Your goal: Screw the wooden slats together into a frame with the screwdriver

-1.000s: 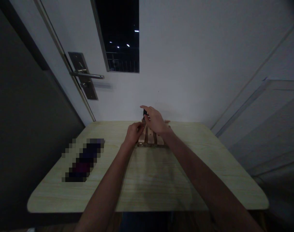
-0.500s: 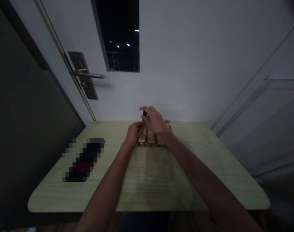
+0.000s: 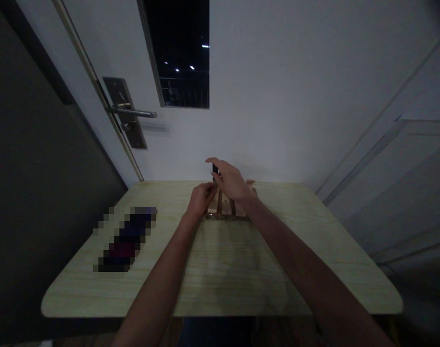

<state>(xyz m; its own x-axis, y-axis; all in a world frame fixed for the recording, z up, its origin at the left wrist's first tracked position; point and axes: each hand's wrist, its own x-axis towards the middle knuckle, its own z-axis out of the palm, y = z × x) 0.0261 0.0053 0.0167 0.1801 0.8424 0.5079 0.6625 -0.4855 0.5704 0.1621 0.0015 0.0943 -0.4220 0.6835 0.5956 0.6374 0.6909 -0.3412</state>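
At the far side of the table lies a small wooden slatted frame (image 3: 226,207), its pale slats running away from me over a brown front crosspiece. My right hand (image 3: 231,180) is above its far left part, thumb and fingers around an upright screwdriver (image 3: 215,168) with a black handle; the tip is hidden. My left hand (image 3: 200,198) rests at the frame's left edge, just below the screwdriver. Its thumb and fingertips are pinched together near the tool's lower end, and what lies between them is too small to make out. The right hand hides the frame's far middle.
The light wood-patterned table (image 3: 234,274) meets a white door (image 3: 278,120) at its far edge. On the left part of the table is a dark pixelated object (image 3: 128,241). A metal door handle (image 3: 133,113) juts out above the table's far left corner.
My right hand and the screwdriver's top have shifted slightly left. The left hand and the wooden frame have stayed in place.
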